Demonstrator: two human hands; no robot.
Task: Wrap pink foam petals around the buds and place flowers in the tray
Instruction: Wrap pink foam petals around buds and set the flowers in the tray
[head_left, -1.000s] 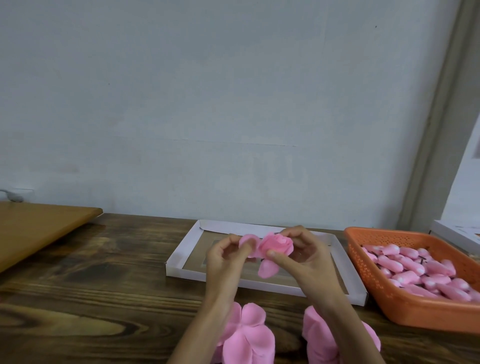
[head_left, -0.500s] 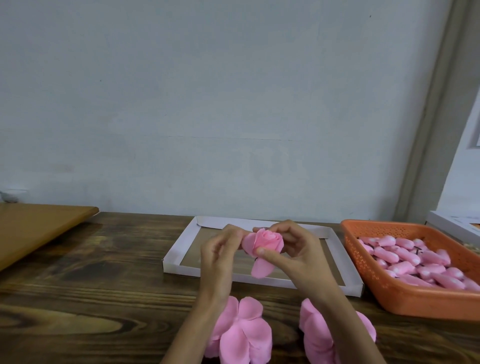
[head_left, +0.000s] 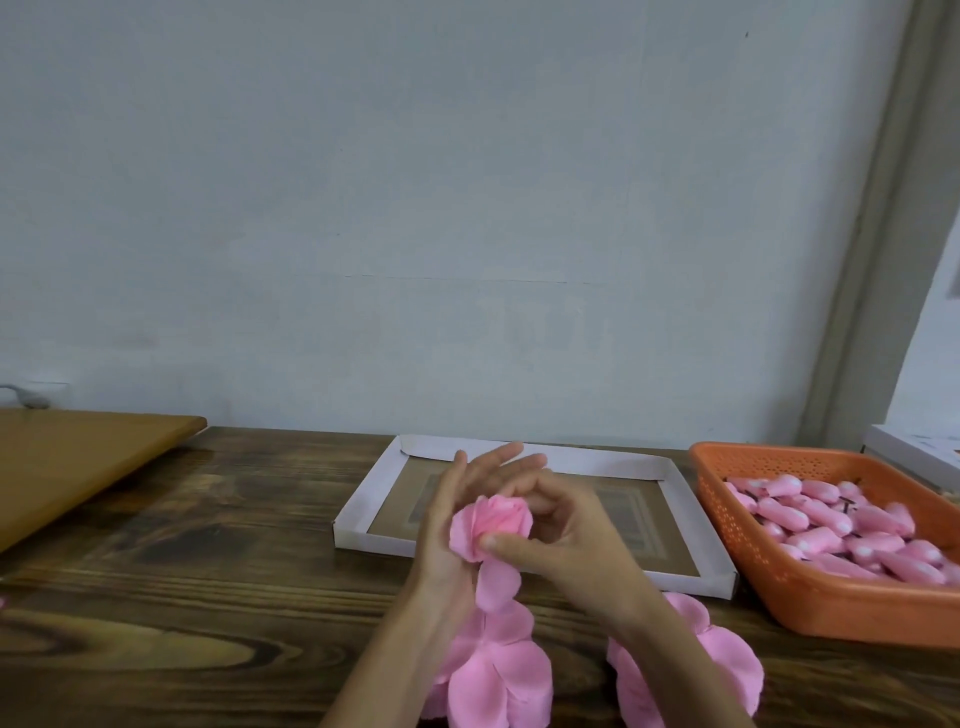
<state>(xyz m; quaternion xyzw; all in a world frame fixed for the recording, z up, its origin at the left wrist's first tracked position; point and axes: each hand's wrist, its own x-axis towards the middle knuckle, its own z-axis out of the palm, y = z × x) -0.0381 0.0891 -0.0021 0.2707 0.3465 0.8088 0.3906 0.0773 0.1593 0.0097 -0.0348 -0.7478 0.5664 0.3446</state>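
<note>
Facing pale grey wall (head_left: 467, 208) across dark wooden desk (head_left: 208, 597). Gripping flower (head_left: 501, 514) with right hand (head_left: 566, 540), pinching it between thumb and curled fingers. Holding it in air above near left part of tray (head_left: 670, 478). Pressing left hand (head_left: 447, 525) against left side of flower, with fingers straight and pointing away toward wall, so staying open and not closing around anything. Letting one loose petal (head_left: 496, 584) hang down under flower; not possible to tell if touching anything below. Lying flat in middle of desk, this white cardboard tray. Standing just right of it, orange basket (head_left: 831, 608), holding many pink buds (head_left: 857, 530). Lying at near edge of desk, under forearms, left pile (head_left: 493, 675) and right pile (head_left: 727, 660) of pink petals. Resting at far left, brown board (head_left: 78, 457).
</note>
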